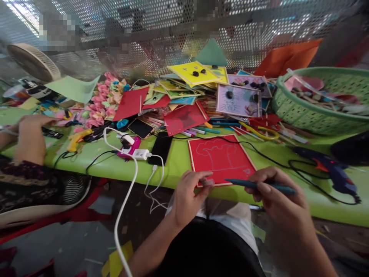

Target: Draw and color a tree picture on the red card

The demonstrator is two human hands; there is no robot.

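Observation:
A red card (220, 158) with a pale line drawing lies on the green table (178, 161) in front of me. My left hand (187, 198) pinches something small and grey at the card's near edge; I cannot make out what it is. My right hand (278, 202) is closed around a teal pen (259, 186) held level, its tip pointing left just over the card's near edge.
Behind the card is a heap of coloured cards (201, 88), pens and pink paper flowers (100, 102). A green basket (319, 100) stands at right, a blue glue gun (331, 169) beside it. Phones (160, 148) and white cables lie at left, where another person's hand (31, 138) rests.

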